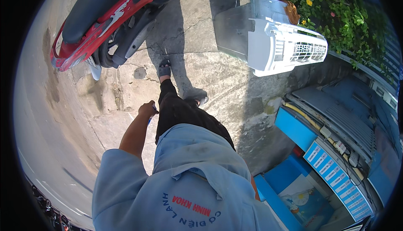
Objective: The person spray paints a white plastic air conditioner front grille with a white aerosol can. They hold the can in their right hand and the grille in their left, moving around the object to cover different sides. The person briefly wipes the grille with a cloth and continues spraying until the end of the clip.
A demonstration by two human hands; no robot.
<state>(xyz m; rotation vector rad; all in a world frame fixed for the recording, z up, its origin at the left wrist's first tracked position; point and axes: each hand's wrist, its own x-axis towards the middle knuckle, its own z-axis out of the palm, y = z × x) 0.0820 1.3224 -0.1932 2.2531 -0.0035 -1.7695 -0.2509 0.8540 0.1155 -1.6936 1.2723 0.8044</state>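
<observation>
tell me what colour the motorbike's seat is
The motorbike's seat is black; it shows best in the head view.

Pavement [222,75]: pale concrete, cracked, stained in patches
Road [46,138]: grey, along the left side, with a white line toward the bottom
Motorbike [105,27]: red and black, at the upper left
Plants [348,17]: green leaves, a few yellow flowers, upper right
Stall [296,127]: bright blue panels, lower right
Sign [336,176]: column of pale labels on blue
Ribbed panel [346,115]: grey, beside the stall
Light: strong sun, hard-edged shadows across the pavement
</observation>
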